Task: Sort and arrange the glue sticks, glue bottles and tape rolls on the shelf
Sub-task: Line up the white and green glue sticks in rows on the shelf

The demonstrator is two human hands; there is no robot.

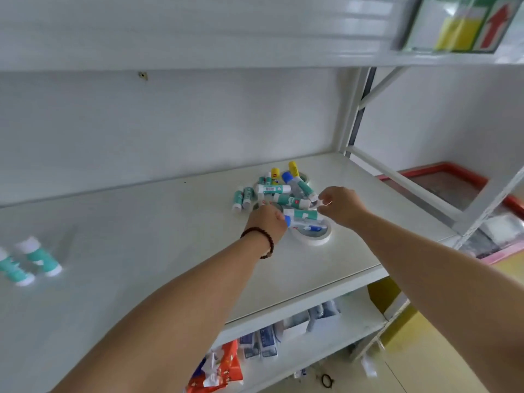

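A stationery shop or its stockroom: a white metal rack shelf [283,268] carries a heap of glue sticks [279,194]; below that shelf sit boxed goods [262,343] and a red packet [218,367]; above it, a shelf-edge label [459,24].

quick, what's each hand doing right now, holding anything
Left hand: closed over the pile at a blue-capped glue bottle; a firm grip cannot be told.
Right hand: fingers pinched on something small and white; what it is cannot be told.

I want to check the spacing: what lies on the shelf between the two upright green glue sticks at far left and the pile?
Nothing: in the head view, the shelf is bare between the glue sticks and the pile.
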